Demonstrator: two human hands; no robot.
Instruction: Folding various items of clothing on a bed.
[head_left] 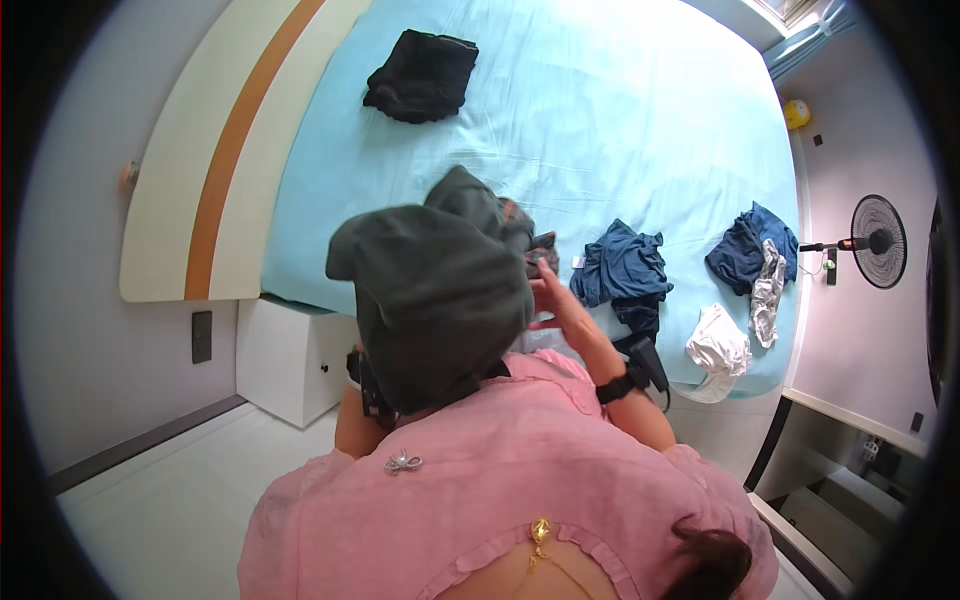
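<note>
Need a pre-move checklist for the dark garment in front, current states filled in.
1. Right hand visible: ok, beside the dark garment.
2. Right hand's grip firm: cannot tell.
3. Left hand's grip firm: cannot tell, hidden behind the dark garment.
4. Dark garment spread flat: not ok, bunched up.
5. Folded black garment apart from the dark garment: ok.
6. White garment smooth: not ok, crumpled.

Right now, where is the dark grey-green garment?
In the head view, the dark grey-green garment is just left of centre, between the pink top and the bed, with the right hand by its right edge.
</note>
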